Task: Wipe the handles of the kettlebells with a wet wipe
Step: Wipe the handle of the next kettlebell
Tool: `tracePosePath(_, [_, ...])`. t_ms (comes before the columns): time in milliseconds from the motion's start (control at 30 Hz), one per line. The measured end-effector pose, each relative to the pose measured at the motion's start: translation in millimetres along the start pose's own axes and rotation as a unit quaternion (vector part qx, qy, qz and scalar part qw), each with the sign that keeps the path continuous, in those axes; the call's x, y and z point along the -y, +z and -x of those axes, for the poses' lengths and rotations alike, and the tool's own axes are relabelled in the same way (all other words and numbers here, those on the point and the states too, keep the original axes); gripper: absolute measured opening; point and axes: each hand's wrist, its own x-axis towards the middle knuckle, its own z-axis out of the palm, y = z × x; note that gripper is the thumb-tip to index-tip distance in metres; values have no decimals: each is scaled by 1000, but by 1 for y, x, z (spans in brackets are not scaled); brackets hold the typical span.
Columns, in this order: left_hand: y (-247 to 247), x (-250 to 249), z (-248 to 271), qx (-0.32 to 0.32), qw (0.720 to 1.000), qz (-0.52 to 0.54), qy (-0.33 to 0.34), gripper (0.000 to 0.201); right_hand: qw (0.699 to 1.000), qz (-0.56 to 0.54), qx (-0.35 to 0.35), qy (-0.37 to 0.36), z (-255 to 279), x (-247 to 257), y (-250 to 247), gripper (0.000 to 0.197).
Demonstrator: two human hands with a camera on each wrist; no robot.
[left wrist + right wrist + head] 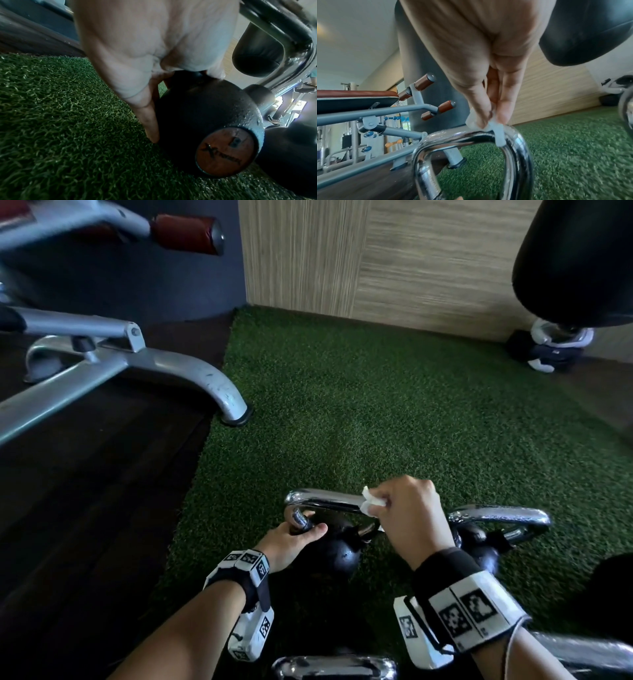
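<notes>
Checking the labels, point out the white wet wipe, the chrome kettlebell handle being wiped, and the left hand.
white wet wipe [371,503], head view, crumpled middle.
chrome kettlebell handle [329,497], head view, top bar.
left hand [291,541], head view, back of hand.

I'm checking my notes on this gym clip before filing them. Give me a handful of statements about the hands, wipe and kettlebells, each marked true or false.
1. The right hand pinches the wet wipe against a chrome handle. True.
2. The left hand holds the wipe. False: it grips the handle's left leg.
3. The kettlebells stand on green turf. True.
4. The second kettlebell is being wiped. False: neither hand touches it.
</notes>
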Motion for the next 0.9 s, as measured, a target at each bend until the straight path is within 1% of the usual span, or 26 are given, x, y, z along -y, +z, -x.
tracePosePath(33, [0, 0, 0, 0, 1000, -1, 0, 99, 1000, 9, 3, 12, -2, -1, -2, 25])
tracePosePath(67, [0, -1, 1, -1, 1000, 4, 5, 92, 1000, 20, 9, 17, -5, 0, -2, 26])
tracePosePath(133, [-1, -2, 2, -2, 1000, 12, 9, 73, 999, 36, 23, 12, -8, 3, -1, 28])
tracePosePath(200, [-1, -3, 3, -1, 1000, 13, 15, 67, 999, 30, 23, 16, -9, 1, 0, 31])
tracePosePath(333, [-1, -3, 4, 0, 1000, 4, 10, 71, 998, 17, 11, 62, -6, -18, -4, 28])
tracePosePath(433, [-1, -2, 5, -1, 1000, 12, 13, 78, 997, 18, 18, 75, -7, -27, -5, 27])
tracePosePath(533, [-1, -3, 5, 0, 1000, 6, 12, 71, 996, 16, 22, 84, -10, -35, -1, 24])
tracePosePath(567, [-2, -3, 5, 1, 1000, 4, 11, 71, 995, 18, 36, 94, -10, -39, 3, 24])
tracePosePath(667, [-2, -5, 7, 5, 1000, -3, 11, 77, 984, -2, 114, 137, -7, -50, 17, 21])
tracePosePath(700, [-2, -6, 8, 6, 1000, -2, 9, 77, 982, -7, 121, 143, -5, -54, 22, 20])
tracePosePath(800, [-2, -7, 9, 2, 1000, 1, 3, 71, 984, -38, 91, 149, -4, -59, 32, 19])
tracePosePath(900, [-3, -9, 10, 2, 1000, -20, 2, 73, 981, -48, 101, 156, -2, -58, 38, 17])
